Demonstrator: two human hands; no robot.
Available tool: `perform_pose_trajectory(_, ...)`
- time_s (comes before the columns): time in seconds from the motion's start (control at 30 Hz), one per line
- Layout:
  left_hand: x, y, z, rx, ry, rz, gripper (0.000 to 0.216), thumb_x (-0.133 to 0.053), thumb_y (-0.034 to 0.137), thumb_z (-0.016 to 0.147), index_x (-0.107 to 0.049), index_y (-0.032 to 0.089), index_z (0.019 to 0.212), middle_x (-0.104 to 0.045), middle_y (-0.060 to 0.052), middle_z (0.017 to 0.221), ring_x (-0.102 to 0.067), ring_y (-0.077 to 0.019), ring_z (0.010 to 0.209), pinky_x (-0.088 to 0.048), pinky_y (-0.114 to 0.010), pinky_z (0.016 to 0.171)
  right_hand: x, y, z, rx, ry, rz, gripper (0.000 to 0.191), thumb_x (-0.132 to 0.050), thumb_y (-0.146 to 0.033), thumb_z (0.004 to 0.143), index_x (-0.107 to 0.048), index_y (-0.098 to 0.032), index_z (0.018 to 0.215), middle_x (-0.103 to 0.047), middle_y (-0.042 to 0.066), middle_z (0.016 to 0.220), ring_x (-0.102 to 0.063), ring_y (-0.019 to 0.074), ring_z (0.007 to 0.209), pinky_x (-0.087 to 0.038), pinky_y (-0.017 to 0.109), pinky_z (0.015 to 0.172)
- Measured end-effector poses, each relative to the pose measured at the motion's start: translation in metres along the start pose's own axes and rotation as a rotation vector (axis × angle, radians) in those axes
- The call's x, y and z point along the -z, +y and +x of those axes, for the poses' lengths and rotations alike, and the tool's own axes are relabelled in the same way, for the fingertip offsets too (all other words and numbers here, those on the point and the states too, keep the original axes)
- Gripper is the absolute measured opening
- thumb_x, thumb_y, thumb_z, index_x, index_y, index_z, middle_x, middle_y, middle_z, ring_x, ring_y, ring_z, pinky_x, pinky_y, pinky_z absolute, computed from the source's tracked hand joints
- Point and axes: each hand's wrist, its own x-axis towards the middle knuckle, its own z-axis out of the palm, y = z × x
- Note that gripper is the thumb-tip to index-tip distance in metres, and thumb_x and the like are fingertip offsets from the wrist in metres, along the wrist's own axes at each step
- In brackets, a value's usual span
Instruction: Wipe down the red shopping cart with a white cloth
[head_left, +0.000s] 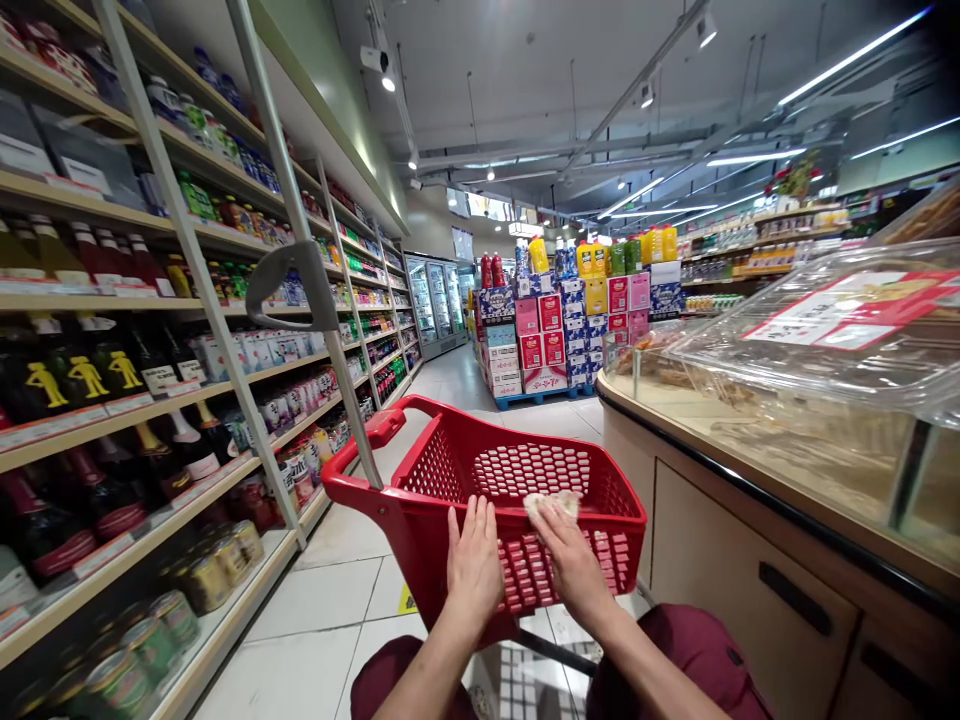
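A red plastic shopping basket (450, 470) on wheels stands in the aisle right in front of me, its grey pull handle (289, 280) raised at the left. My left hand (472, 565) lies flat with fingers stretched on the basket's near wall. Next to it, my right hand (570, 560) presses a small pale cloth (553, 502) against the inside of the basket, fingers closed over it. My knees in dark red trousers show at the bottom.
Shelves (150, 420) of bottles, jars and cans run along the left. At the right is a counter (750, 500) with clear lidded food bins (840, 340). Far down the white tiled aisle stands a stack of boxed drinks (555, 330) and glass-door fridges (436, 300).
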Motion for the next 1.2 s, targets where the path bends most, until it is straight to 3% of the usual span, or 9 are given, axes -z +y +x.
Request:
perform_pose_trajectory(0.07, 0.0, -0.009, -0.001, 0.027, 0.007, 0.003, 0.061, -0.038, 0.018, 0.075, -0.032, 0.008, 0.134, -0.028, -0.011, 0.142, -0.016, -0.0231, 0.134, -0.01, -0.048, 0.109, 0.005, 0.003, 0.003, 0.016, -0.031, -0.006, 0.071, -0.024, 0.004, 0.074, -0.028, -0.03, 0.136, -0.037, -0.002, 0.139, -0.027, 0.0158, 0.13, -0.029, 0.043, 0.107)
perform_pose_trajectory(0.23, 0.002, -0.014, -0.003, 0.032, 0.0, -0.01, 0.061, -0.038, 0.017, 0.073, -0.032, 0.005, 0.133, -0.029, -0.013, 0.141, -0.014, -0.0242, 0.134, -0.01, -0.05, 0.108, 0.015, 0.031, -0.005, -0.181, 0.146, -0.119, 0.07, -0.027, 0.002, 0.075, -0.024, -0.029, 0.138, -0.039, 0.001, 0.137, -0.031, 0.0186, 0.128, -0.028, 0.047, 0.106)
perform_pose_trajectory(0.43, 0.008, -0.029, -0.005, 0.032, -0.003, -0.017, 0.061, -0.039, 0.019, 0.074, -0.033, 0.007, 0.133, -0.032, -0.011, 0.141, -0.017, -0.0231, 0.133, -0.009, -0.049, 0.109, -0.007, -0.009, 0.008, 0.109, -0.032, -0.031, 0.067, -0.027, 0.002, 0.077, -0.027, -0.028, 0.137, -0.039, 0.0, 0.138, -0.03, 0.0176, 0.129, -0.031, 0.042, 0.105)
perform_pose_trajectory(0.6, 0.006, -0.044, -0.009, 0.062, 0.023, 0.003, 0.064, -0.04, 0.017, 0.072, -0.031, 0.009, 0.134, -0.03, -0.009, 0.142, -0.014, -0.023, 0.134, -0.005, -0.048, 0.109, 0.004, 0.013, 0.014, -0.127, 0.079, -0.108, 0.069, -0.026, 0.003, 0.075, -0.027, -0.026, 0.137, -0.043, 0.002, 0.135, -0.034, 0.019, 0.127, -0.027, 0.045, 0.107)
perform_pose_trajectory(0.67, 0.005, -0.041, -0.01, 0.084, 0.02, -0.007, 0.063, -0.04, 0.019, 0.073, -0.031, 0.008, 0.134, -0.03, -0.011, 0.142, -0.013, -0.0236, 0.134, -0.007, -0.049, 0.109, -0.004, 0.001, 0.018, -0.097, 0.077, -0.076, 0.071, -0.026, 0.004, 0.073, -0.027, -0.027, 0.137, -0.043, 0.002, 0.135, -0.034, 0.0197, 0.127, -0.025, 0.047, 0.107)
perform_pose_trajectory(0.83, 0.012, -0.05, -0.014, 0.085, 0.041, -0.027, 0.063, -0.038, 0.016, 0.072, -0.031, 0.009, 0.135, -0.03, -0.01, 0.142, -0.015, -0.0231, 0.134, -0.009, -0.049, 0.109, -0.028, -0.054, 0.03, 0.186, -0.056, 0.052, 0.075, -0.027, 0.006, 0.07, -0.024, -0.026, 0.138, -0.038, 0.001, 0.138, -0.029, 0.0163, 0.129, -0.028, 0.042, 0.107)
perform_pose_trajectory(1.0, 0.018, -0.079, -0.017, 0.181, 0.078, 0.001, 0.064, -0.037, 0.014, 0.071, -0.031, 0.009, 0.135, -0.028, -0.01, 0.143, -0.014, -0.0233, 0.134, -0.007, -0.051, 0.108, -0.018, -0.029, 0.027, -0.026, -0.011, -0.018, 0.069, -0.027, 0.003, 0.074, -0.029, -0.026, 0.137, -0.044, 0.001, 0.134, -0.037, 0.0179, 0.124, -0.034, 0.041, 0.104)
perform_pose_trajectory(1.07, 0.017, -0.083, -0.017, 0.166, 0.084, 0.004, 0.064, -0.038, 0.014, 0.071, -0.032, 0.009, 0.134, -0.03, -0.01, 0.142, -0.015, -0.0233, 0.134, -0.008, -0.05, 0.108, -0.023, -0.035, 0.031, -0.037, 0.003, 0.009, 0.069, -0.028, 0.003, 0.073, -0.031, -0.026, 0.136, -0.046, 0.002, 0.132, -0.038, 0.0187, 0.123, -0.033, 0.042, 0.104)
perform_pose_trajectory(1.2, 0.017, -0.089, -0.02, 0.107, 0.141, -0.023, 0.061, -0.039, 0.015, 0.072, -0.036, 0.01, 0.132, -0.036, -0.01, 0.139, -0.022, -0.0229, 0.132, -0.009, -0.048, 0.109, -0.047, -0.099, 0.049, 0.159, -0.029, 0.171, 0.074, -0.027, 0.005, 0.07, -0.028, -0.027, 0.137, -0.041, 0.003, 0.136, -0.035, 0.0182, 0.126, -0.028, 0.046, 0.106)
